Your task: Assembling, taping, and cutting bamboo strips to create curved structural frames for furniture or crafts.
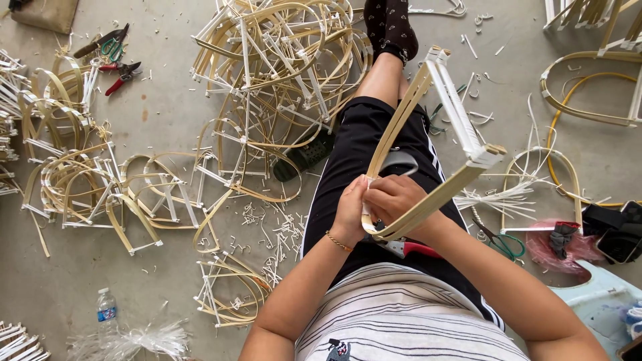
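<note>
A bent bamboo-strip frame (435, 120) with white plastic wrapping along its straight top bar rises from my lap. My left hand (350, 208) and my right hand (394, 200) both grip its curved lower end, pressed close together over my black shorts. A thin white strip shows between the fingers. A gold bracelet sits on my left wrist. Red-handled pliers (414, 249) lie on my lap under my right forearm.
A big heap of finished frames (281, 73) lies ahead on the concrete floor, more frames (87, 174) to the left. Red pliers and green scissors (114, 57) are at far left, a water bottle (105, 312) near left, white strips (495, 197) and green-handled scissors (501, 242) right.
</note>
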